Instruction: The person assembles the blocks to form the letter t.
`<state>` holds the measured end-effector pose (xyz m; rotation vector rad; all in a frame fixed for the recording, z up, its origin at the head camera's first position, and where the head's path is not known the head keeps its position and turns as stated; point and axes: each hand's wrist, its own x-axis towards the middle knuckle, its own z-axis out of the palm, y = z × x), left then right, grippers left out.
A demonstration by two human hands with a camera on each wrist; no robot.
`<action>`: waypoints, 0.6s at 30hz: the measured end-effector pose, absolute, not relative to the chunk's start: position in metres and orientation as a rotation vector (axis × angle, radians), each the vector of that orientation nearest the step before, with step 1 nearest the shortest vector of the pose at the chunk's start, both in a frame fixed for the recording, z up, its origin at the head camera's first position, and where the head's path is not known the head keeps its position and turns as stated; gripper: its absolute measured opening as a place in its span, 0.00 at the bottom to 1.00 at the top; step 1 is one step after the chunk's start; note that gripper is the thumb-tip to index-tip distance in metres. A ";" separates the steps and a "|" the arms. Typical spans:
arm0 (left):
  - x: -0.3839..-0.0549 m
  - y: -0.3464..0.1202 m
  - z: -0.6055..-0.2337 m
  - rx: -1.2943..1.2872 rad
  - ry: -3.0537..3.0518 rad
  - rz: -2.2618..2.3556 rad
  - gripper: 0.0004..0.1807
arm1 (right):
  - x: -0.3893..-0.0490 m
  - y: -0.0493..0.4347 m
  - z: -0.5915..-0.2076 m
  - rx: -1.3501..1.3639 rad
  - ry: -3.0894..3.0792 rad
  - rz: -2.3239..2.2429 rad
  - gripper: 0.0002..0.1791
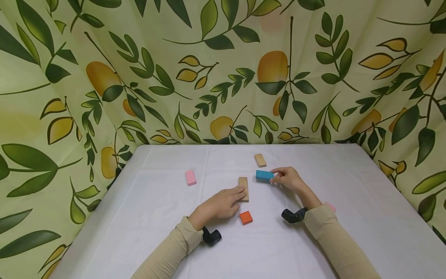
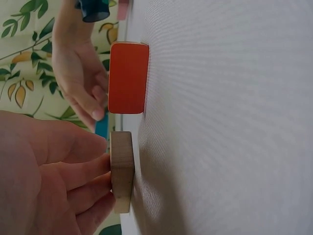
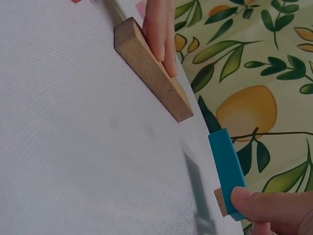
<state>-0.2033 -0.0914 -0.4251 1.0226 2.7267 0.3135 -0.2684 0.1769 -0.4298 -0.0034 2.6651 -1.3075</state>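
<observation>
My left hand (image 1: 224, 202) rests its fingertips on the top of a long plain wooden block (image 1: 245, 190), which lies flat on the white table. In the right wrist view its fingers (image 3: 159, 34) look straight along the block (image 3: 151, 73). My right hand (image 1: 288, 177) pinches one end of a blue block (image 1: 264, 175) between thumb and fingers. Seen from the right wrist, the blue block (image 3: 226, 169) hangs above the cloth with its shadow apart from it. Near my left hand sits an orange-red block (image 1: 246, 217).
A pink block (image 1: 190, 177) lies to the left. Behind the blue block is a short plain wooden block (image 1: 260, 160). Another pink piece (image 1: 330, 207) is partly hidden by the right sleeve. A leaf-patterned curtain (image 1: 223, 89) stands behind the white-covered table (image 1: 156, 201).
</observation>
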 end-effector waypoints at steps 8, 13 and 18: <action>-0.203 -0.091 -0.425 1.037 2.725 0.304 0.28 | -0.270 0.173 -0.434 0.010 2.657 -1.322 0.23; -0.203 -0.091 -0.425 1.026 2.720 0.309 0.28 | -0.271 0.171 -0.435 0.011 2.655 -1.338 0.23; -0.203 -0.091 -0.424 1.004 2.716 0.319 0.28 | -0.272 0.169 -0.434 -0.002 2.654 -1.355 0.23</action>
